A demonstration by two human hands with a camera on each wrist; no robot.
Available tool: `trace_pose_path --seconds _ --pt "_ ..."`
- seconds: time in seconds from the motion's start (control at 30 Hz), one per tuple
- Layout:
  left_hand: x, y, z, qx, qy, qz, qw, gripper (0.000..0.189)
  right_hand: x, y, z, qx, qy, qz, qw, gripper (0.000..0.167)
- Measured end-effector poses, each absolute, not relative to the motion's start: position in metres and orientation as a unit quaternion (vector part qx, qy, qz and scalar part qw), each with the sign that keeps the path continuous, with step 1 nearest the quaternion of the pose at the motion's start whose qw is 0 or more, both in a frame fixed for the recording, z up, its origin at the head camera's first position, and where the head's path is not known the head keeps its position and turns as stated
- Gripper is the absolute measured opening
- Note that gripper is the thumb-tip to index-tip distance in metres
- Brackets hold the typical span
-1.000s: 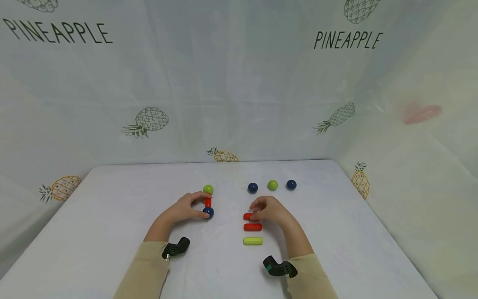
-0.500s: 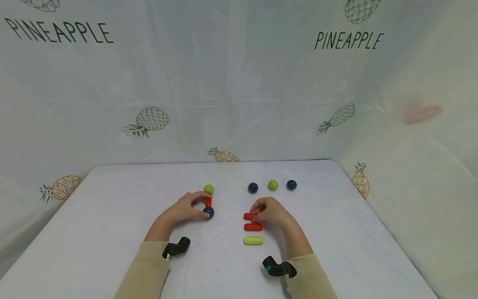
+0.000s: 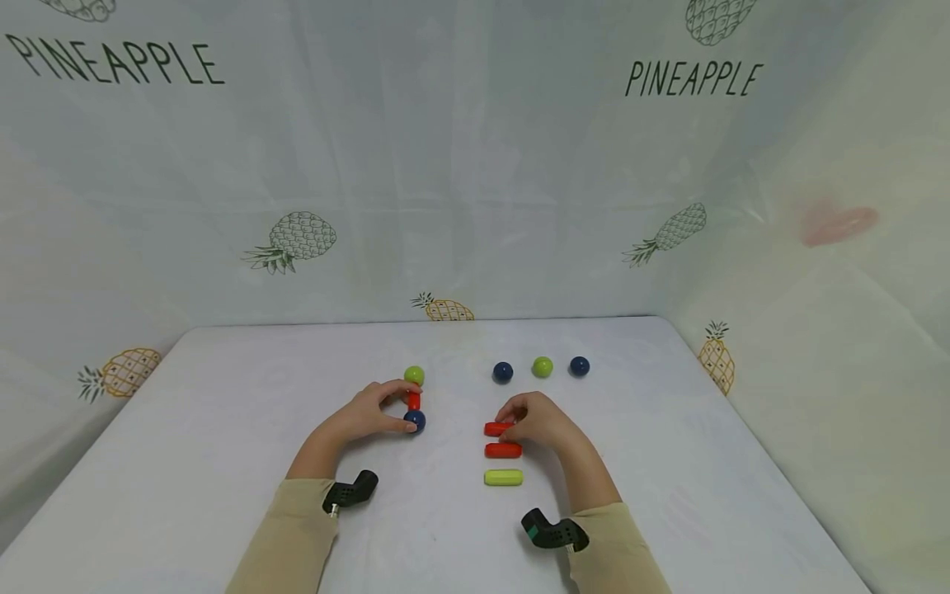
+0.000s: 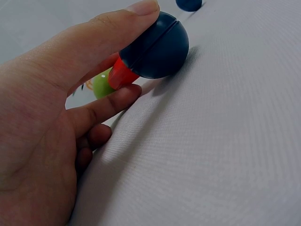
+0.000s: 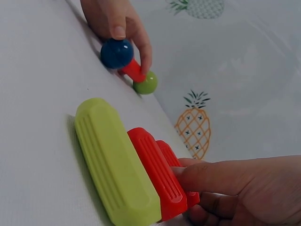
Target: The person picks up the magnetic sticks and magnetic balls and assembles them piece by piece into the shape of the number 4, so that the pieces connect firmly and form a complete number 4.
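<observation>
I see a person who works with two bare hands over a white counter (image 3: 185, 454). The left hand (image 3: 362, 412) is half curled, with a clear gap between thumb and fingers, and it grips a dumbbell (image 3: 414, 402). This is one blue ball (image 4: 162, 52), one red bar (image 4: 121, 74) and one green ball (image 4: 101, 86), which touch each other in a line, the blue one nearest to the person. The thumb presses on the blue ball, and the fingers reach along the red bar toward the green end.

The right hand (image 3: 540, 418) is more closed. It pinches the far red rod (image 3: 493, 429) between the thumb and the fingers, and this rod lies low at the counter. Just beside it, on the person's side, is the near red rod (image 3: 503, 450), and then a lime rod (image 3: 503, 478); all three are about parallel.

Beyond the right hand, three loose balls stand in a row, apart from each other: left ball (image 3: 502, 373), blue; middle ball (image 3: 543, 367), green; right ball (image 3: 580, 366), blue. Behind the counter hangs a pale curtain (image 3: 475, 165) with pineapple prints.
</observation>
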State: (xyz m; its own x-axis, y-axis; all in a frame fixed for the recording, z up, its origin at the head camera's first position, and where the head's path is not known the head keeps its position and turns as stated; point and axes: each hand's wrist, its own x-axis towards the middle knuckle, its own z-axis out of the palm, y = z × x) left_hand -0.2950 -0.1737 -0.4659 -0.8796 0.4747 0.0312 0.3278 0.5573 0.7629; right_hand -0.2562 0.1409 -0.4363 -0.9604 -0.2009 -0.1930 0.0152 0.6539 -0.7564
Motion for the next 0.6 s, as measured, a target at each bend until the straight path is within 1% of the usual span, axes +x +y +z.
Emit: trace_pose_path --seconds 0.23,0.6 --pt "-0.295 -0.174 -0.466 0.218 0.880 0.411 0.098 0.059 -0.257 0.139 -0.433 -0.043 0.897 -0.417 0.140 0.017" --pt "-0.294 -0.175 -0.466 0.231 0.869 0.427 0.094 0.058 -0.264 0.125 -0.422 -0.066 0.900 -0.407 0.143 0.015"
